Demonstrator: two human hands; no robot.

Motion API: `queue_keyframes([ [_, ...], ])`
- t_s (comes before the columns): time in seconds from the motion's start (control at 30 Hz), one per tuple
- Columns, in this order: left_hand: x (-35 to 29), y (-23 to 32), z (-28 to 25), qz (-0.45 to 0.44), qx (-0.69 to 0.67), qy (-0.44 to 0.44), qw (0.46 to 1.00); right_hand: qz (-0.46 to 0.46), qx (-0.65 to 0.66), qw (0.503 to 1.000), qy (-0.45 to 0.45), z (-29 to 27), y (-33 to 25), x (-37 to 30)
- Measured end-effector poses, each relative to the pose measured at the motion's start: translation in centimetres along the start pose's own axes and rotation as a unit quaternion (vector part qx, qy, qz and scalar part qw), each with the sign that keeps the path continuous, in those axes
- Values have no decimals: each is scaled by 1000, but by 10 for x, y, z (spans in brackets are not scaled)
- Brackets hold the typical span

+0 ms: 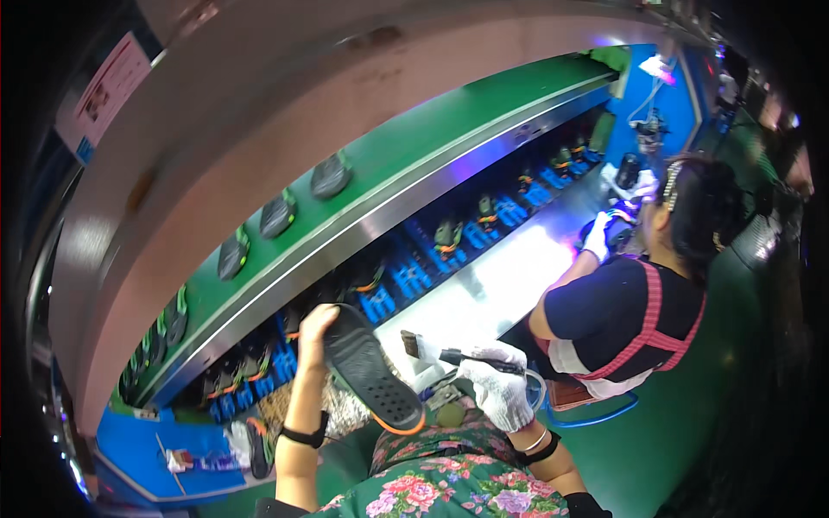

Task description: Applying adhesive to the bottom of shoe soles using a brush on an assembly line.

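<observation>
- While blue racks hold dark shoes with orange and green trim, the green shelf above bears more
- Sole: dark, long, round-ended, dotted with small holes, orange edge at low end; held above the lap, left of brush
- Left hand: bare, closed on sole's upper end
- Right hand: white knit glove, fingers wrapped round brush handle, bristles apart from sole
</observation>
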State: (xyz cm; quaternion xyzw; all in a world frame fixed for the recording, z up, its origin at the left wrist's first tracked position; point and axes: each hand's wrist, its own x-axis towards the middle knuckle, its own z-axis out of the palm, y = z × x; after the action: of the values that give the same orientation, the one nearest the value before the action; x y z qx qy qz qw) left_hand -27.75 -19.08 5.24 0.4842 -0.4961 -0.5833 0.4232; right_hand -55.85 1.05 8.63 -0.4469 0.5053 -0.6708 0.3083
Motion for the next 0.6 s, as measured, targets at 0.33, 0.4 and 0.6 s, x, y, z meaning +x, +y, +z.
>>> queue_keyframes([
  [0.33,-104,-97,39,-269,-466,-224,813,125,135,974,-132,62,19,5],
  [0.4,-124,-109,38,-265,-567,-342,701,292,162,934,-124,65,8,12],
  [0.6,-120,-98,37,-296,-547,-244,744,254,123,950,-136,84,1,21],
])
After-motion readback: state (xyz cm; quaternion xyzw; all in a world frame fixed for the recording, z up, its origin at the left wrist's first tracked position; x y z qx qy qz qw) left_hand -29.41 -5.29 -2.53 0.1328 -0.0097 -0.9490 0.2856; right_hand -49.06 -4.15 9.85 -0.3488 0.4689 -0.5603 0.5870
